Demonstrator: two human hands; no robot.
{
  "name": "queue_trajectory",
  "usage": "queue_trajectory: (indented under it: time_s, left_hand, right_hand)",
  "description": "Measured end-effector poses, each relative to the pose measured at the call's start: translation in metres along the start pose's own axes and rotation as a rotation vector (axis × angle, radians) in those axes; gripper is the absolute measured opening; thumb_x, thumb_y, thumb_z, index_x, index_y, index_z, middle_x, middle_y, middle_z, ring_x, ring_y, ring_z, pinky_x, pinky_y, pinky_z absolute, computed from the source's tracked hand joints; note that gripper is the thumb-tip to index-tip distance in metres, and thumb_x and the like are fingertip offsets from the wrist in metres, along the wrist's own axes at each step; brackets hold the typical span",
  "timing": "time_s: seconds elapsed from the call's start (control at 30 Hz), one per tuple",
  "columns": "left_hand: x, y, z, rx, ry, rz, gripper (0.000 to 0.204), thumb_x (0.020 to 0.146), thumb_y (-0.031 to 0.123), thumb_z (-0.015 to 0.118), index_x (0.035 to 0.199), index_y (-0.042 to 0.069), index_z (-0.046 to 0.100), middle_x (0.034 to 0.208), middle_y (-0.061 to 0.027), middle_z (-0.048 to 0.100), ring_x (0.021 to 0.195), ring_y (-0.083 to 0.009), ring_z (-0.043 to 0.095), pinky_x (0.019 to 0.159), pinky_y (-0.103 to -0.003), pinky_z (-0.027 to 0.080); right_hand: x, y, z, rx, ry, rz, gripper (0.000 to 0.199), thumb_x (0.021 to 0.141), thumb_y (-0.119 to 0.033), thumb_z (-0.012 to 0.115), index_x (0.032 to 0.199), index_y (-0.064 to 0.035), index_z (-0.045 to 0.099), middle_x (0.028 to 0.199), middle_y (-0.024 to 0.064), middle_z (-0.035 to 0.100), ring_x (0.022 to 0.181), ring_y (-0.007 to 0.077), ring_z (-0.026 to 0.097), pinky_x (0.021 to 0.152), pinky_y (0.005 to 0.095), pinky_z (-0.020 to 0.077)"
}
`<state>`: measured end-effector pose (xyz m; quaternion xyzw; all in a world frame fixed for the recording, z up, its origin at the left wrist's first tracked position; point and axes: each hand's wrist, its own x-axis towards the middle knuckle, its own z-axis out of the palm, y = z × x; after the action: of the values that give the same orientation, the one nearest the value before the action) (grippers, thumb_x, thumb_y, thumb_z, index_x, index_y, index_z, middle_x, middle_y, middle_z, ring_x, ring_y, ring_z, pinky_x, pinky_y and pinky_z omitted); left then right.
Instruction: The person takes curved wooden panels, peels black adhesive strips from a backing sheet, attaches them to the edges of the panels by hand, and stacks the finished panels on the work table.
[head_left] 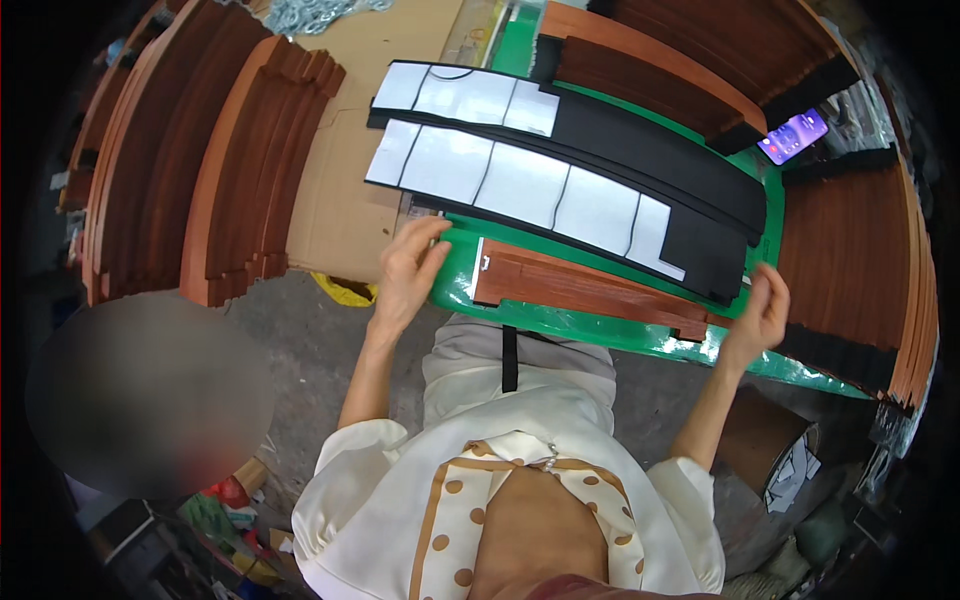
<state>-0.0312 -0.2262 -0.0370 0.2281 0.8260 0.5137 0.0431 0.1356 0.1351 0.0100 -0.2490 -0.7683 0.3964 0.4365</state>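
My left hand (408, 272) hovers over the near-left edge of the green table top, its fingers bent and apart with nothing seen in them. At the right, my right hand (758, 318) is loosely curled beside the right end of a reddish-brown wood-grain strip (585, 284), also with nothing visible in it. That strip lies near the front edge and has notched ends. Just beyond it rests a black strip (705, 265) partly covered by white rectangular pieces (520, 183). Behind lies a second black strip (640, 137), with white pieces (460, 100) on its left part.
Stacks of brown strips stand at the left (250, 180), far right (650, 80) and right (840, 250). A lit phone (795, 136) lies among them. Cardboard (340, 200) covers the surface at left. A bin with white scraps (792, 475) stands on the floor. A blurred round shape (150, 395) is at lower left.
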Motion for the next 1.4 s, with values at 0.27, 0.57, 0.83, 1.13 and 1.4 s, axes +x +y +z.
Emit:
queue_trajectory:
  time_s: [0.27,0.57,0.83,1.13,1.4]
  left_hand:
    - [0.089,0.011,0.0,0.248,0.048,0.415,0.023,0.077,0.0,0.065,0.099,0.001,0.065,0.106,-0.0132,0.063,0.095,-0.0307,0.059,0.081,-0.038,0.047]
    - [0.175,-0.007,0.067,0.651,-0.258,0.439,0.03,0.083,0.025,0.063,0.111,0.014,0.062,0.116,-0.004,0.062,0.105,-0.0213,0.058,0.083,-0.047,0.039]
    - [0.175,-0.014,0.084,0.713,-0.387,0.444,0.035,0.084,0.042,0.059,0.11,0.02,0.069,0.121,-0.0083,0.061,0.11,-0.0307,0.057,0.084,-0.041,0.048]
    - [0.172,-0.018,0.087,0.715,-0.36,0.445,0.04,0.088,0.046,0.053,0.114,0.019,0.067,0.126,-0.009,0.058,0.117,-0.036,0.052,0.092,-0.04,0.047]
    - [0.178,-0.013,0.069,0.006,-0.142,0.303,0.022,0.087,0.019,0.059,0.099,0.003,0.067,0.1,-0.0197,0.065,0.089,-0.0305,0.065,0.077,-0.035,0.05]
  right_hand:
    - [0.046,-0.025,0.158,-0.19,-0.814,-0.398,0.01,0.083,-0.006,0.063,0.092,-0.0048,0.068,0.09,0.0092,0.066,0.081,0.0281,0.064,0.07,0.0339,0.051]
    - [0.077,0.013,0.277,-0.452,-0.78,-0.673,0.012,0.076,-0.004,0.059,0.087,-0.0053,0.064,0.087,0.0142,0.061,0.083,0.0324,0.064,0.069,0.0417,0.0524]
    - [0.083,0.025,0.32,-0.732,-0.831,-0.955,0.01,0.073,-0.006,0.06,0.08,-0.002,0.065,0.082,0.0137,0.064,0.079,0.0275,0.067,0.063,0.0361,0.0563]
    - [0.086,0.038,0.32,-0.61,-0.669,-0.87,0.01,0.075,-0.008,0.061,0.08,-0.0012,0.066,0.078,0.016,0.065,0.071,0.0274,0.067,0.06,0.0369,0.0556]
    - [0.068,-0.023,0.233,0.04,-0.743,0.109,0.016,0.09,-0.011,0.057,0.097,0.0022,0.063,0.077,0.0095,0.067,0.071,0.0113,0.067,0.061,0.0243,0.0518]
